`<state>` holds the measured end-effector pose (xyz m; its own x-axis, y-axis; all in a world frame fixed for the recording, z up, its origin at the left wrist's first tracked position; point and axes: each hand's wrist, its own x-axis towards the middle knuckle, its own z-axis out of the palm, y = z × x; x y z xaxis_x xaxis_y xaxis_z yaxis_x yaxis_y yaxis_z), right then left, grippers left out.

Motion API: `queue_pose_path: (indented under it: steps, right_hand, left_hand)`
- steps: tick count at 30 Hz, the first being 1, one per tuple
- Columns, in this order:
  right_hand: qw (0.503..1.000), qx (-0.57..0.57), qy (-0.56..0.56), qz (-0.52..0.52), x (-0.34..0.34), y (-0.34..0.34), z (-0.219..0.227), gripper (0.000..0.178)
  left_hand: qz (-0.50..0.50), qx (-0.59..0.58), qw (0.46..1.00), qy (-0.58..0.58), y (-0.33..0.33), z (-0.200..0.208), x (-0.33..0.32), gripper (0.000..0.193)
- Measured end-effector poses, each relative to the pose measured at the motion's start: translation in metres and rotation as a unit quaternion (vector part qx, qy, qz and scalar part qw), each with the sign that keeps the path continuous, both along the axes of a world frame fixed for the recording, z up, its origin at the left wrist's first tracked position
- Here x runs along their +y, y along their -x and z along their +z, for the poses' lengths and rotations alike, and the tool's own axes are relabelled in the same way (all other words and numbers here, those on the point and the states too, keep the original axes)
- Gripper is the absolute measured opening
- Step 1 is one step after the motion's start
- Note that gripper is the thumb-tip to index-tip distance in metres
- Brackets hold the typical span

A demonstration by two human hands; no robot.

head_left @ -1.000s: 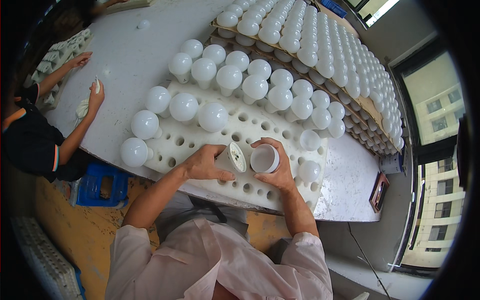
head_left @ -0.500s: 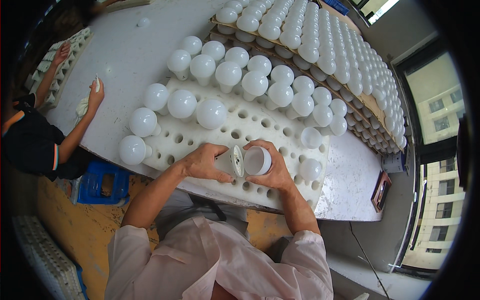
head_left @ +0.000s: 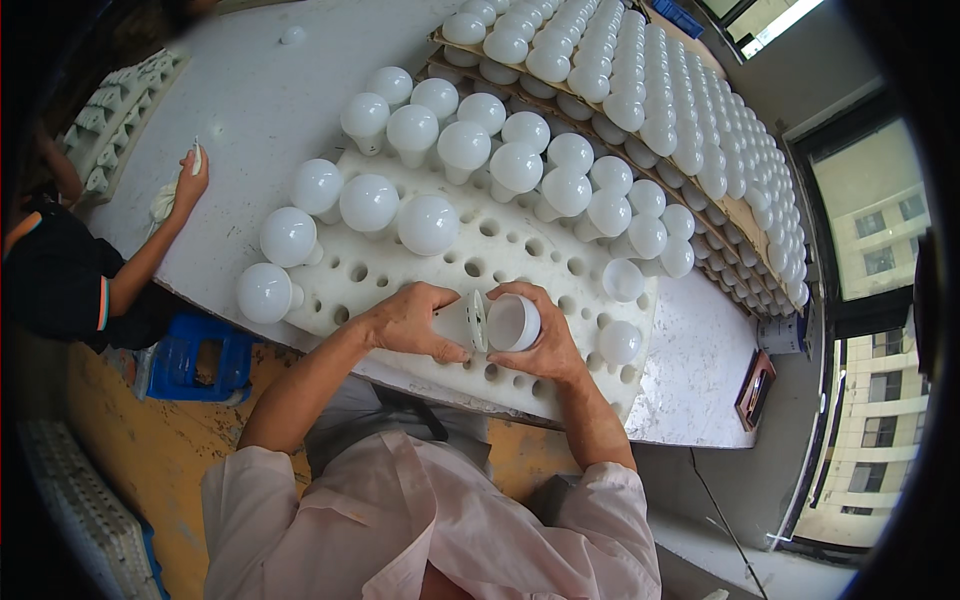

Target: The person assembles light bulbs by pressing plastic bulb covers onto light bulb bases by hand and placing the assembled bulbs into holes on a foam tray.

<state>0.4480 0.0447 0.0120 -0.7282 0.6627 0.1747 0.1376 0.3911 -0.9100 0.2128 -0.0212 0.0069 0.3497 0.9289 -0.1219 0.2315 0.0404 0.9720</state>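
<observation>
The left hand (head_left: pixel 405 322) has its grip closed around a white cone-shaped bulb base (head_left: pixel 453 323), its round face turned toward a hollow white dome (head_left: pixel 516 323) clasped in the grip of the right hand (head_left: pixel 552 345). Both parts are rim beside rim above a white foam tray with round holes (head_left: pixel 425 275) on the pale grey desk (head_left: pixel 250 130).

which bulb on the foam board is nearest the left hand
The bulb straight beyond the left hand, empty holes to its right; the foam board's other bulbs stand farther off.
</observation>
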Motion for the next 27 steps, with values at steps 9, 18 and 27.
queue_pose_path:
  steps: [9,18,27]
  right_hand:
    - [0.998,-0.039,-0.037,0.022,0.001,0.002,0.003,0.079]
    - [0.987,-0.129,-0.092,0.034,-0.01,0.013,0.01,0.079]
    - [0.979,-0.071,-0.185,0.057,-0.013,0.02,0.003,0.079]
  left_hand:
    - [-0.014,0.035,0.999,0.028,-0.001,0.007,0.002,0.04]
    - [-0.024,0.043,0.997,0.055,-0.003,0.01,0.003,0.052]
    - [-0.031,0.061,0.997,0.031,-0.001,-0.001,0.002,0.066]
